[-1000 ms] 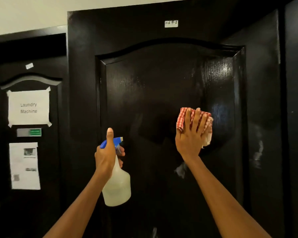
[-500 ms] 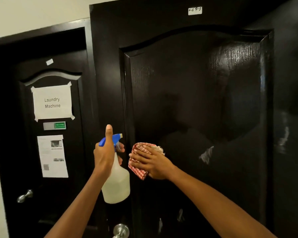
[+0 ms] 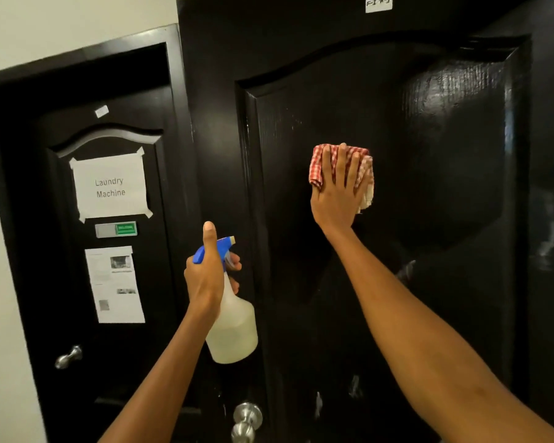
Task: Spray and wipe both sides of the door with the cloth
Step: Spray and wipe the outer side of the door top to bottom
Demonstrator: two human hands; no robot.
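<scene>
Cloth, red-checked, soft and limp, is bunching under my right hand: fingers spread, pressing it flat on raised panel of dark door. Glossy panel, I'm judging slick. Left hand is gripping neck of spray bottle, looking light.

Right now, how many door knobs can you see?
2: one knob on the laundry door, left; one knob at the bottom, below the bottle. Others may be hidden.
</scene>
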